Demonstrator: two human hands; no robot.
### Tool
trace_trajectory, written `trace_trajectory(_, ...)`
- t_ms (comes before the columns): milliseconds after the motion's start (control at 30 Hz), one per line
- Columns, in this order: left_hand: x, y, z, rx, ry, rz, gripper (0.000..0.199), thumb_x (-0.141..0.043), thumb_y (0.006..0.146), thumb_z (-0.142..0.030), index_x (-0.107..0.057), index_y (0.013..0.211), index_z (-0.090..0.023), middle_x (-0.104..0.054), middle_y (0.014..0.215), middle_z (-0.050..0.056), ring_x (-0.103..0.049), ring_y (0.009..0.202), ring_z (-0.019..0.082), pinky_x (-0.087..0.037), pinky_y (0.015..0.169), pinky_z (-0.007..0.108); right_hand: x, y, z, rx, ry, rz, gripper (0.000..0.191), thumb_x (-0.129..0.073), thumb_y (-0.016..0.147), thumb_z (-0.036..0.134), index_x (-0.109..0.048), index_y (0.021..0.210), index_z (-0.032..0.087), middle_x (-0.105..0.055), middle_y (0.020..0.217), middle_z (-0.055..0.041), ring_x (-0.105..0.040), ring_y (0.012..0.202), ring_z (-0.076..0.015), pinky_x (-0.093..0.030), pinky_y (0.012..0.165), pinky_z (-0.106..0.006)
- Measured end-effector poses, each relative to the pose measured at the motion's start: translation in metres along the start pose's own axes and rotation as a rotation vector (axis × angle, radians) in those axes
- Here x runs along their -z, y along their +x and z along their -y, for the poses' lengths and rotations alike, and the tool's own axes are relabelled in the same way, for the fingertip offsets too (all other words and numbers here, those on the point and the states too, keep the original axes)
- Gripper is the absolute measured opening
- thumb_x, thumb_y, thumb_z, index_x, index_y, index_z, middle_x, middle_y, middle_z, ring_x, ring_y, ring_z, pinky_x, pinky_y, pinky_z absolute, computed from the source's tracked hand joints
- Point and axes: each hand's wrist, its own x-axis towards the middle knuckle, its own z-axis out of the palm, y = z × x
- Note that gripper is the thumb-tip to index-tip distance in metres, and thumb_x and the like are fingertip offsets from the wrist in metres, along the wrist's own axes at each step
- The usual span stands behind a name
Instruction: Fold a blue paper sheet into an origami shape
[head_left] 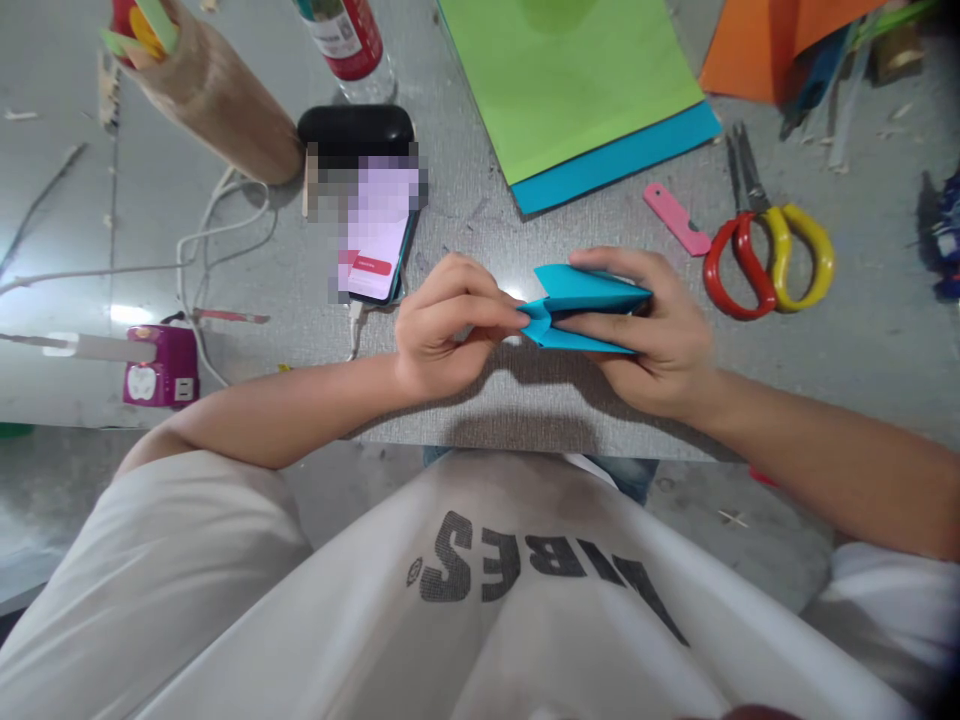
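Observation:
A folded piece of blue paper (592, 290) is held above the front of the table, between my two hands. My left hand (461, 325) pinches its pointed left end between thumb and fingers. From the right, my right hand (656, 330) grips the wider end, with one finger inside the fold and others along the outer sides. The paper's layers stand apart there, leaving a dark gap. Part of the right end is hidden by my right hand.
Scissors (772, 260) and a pink folding knife (676, 218) lie to the right. Green paper sheets (577, 90) lie behind. Leftward are a lit phone (379, 235), a black case (356, 130), a bottle (349, 45), a wooden holder (225, 105), a purple power adapter (161, 365) and cables.

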Motion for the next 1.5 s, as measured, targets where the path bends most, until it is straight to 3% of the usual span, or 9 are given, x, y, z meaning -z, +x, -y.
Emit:
trace_trajectory(167,-0.003,-0.003,0.002,0.048,-0.033,-0.021,0.009,-0.079,0.126,-0.043,-0.087,0.131,-0.042,-0.079,0.092,-0.001,-0.076,0.079,0.02,-0.063,0.075,0.044,0.002,-0.004,-0.005,-0.032,-0.127,-0.013,0.046,-0.077,0.121,0.045,-0.086,0.165,0.049,-0.078,0.181,-0.0029,-0.084,0.152,-0.0372,-0.081,0.115,-0.062)
trace_trajectory(333,-0.01,-0.009,0.004,0.144,0.022,-0.149,0.033,-0.084,0.123,-0.068,-0.079,0.137,-0.038,-0.076,0.091,-0.002,-0.075,0.075,0.02,-0.063,0.071,0.043,-0.003,-0.004,-0.008,0.002,0.047,-0.205,0.075,-0.094,0.114,0.049,-0.069,0.185,0.05,-0.09,0.164,-0.0079,-0.092,0.136,-0.0387,-0.083,0.087,-0.051)
trace_trajectory(467,-0.008,-0.009,0.001,0.175,0.031,-0.085,0.03,-0.086,0.123,-0.065,-0.086,0.125,-0.036,-0.08,0.092,0.001,-0.078,0.08,0.021,-0.063,0.074,0.044,-0.002,-0.004,0.001,-0.153,0.029,-0.1,0.066,-0.091,0.119,0.044,-0.071,0.181,0.051,-0.096,0.151,-0.0054,-0.096,0.126,-0.0369,-0.084,0.094,-0.054)
trace_trajectory(633,-0.004,-0.005,-0.002,0.153,0.011,-0.057,0.025,-0.088,0.122,-0.06,-0.088,0.121,-0.035,-0.08,0.091,0.0,-0.076,0.081,0.021,-0.06,0.074,0.044,0.001,-0.005,0.004,-0.093,-0.033,-0.08,0.061,-0.092,0.118,0.043,-0.076,0.176,0.047,-0.098,0.145,-0.002,-0.098,0.117,-0.0342,-0.084,0.089,-0.051)
trace_trajectory(767,-0.006,-0.003,-0.004,0.129,0.04,-0.081,0.025,-0.085,0.123,-0.058,-0.085,0.118,-0.033,-0.078,0.087,0.0,-0.074,0.078,0.021,-0.057,0.07,0.044,0.002,-0.009,0.003,-0.221,-0.027,-0.051,0.05,-0.089,0.12,0.049,-0.082,0.169,0.051,-0.099,0.142,-0.0015,-0.098,0.112,-0.0362,-0.083,0.094,-0.058)
trace_trajectory(1000,-0.004,0.003,-0.011,0.067,0.047,-0.014,0.01,-0.078,0.125,-0.038,-0.084,0.127,-0.03,-0.085,0.095,0.002,-0.076,0.078,0.019,-0.055,0.067,0.041,-0.003,0.0,0.005,-0.112,-0.104,-0.129,0.017,-0.094,0.117,0.05,-0.094,0.131,0.04,-0.097,0.104,0.0022,-0.087,0.076,-0.0248,-0.069,0.065,-0.043)
trace_trajectory(1133,-0.002,0.004,-0.019,0.089,0.075,0.037,0.011,-0.082,0.124,-0.04,-0.078,0.121,-0.03,-0.081,0.09,-0.002,-0.075,0.076,0.018,-0.055,0.072,0.042,-0.001,0.008,0.016,-0.131,-0.076,-0.089,0.003,-0.092,0.119,0.04,-0.093,0.121,0.038,-0.097,0.102,0.0022,-0.09,0.079,-0.0241,-0.069,0.072,-0.04)
trace_trajectory(1333,-0.004,0.003,-0.024,0.158,0.037,-0.005,0.018,-0.073,0.13,-0.045,-0.073,0.117,-0.032,-0.075,0.089,-0.001,-0.072,0.077,0.019,-0.055,0.073,0.042,0.005,0.01,0.024,-0.292,-0.055,-0.001,0.015,-0.087,0.119,0.052,-0.092,0.111,0.04,-0.094,0.097,-0.0014,-0.088,0.081,-0.0293,-0.071,0.074,-0.048)
trace_trajectory(1500,-0.004,0.003,-0.023,0.248,-0.004,-0.015,0.029,-0.073,0.129,-0.057,-0.072,0.114,-0.033,-0.073,0.099,0.003,-0.076,0.09,0.023,-0.064,0.083,0.046,0.002,0.012,0.02,-0.375,0.009,-0.075,0.028,-0.086,0.117,0.059,-0.09,0.099,0.037,-0.089,0.091,-0.0034,-0.082,0.079,-0.0285,-0.068,0.074,-0.049)
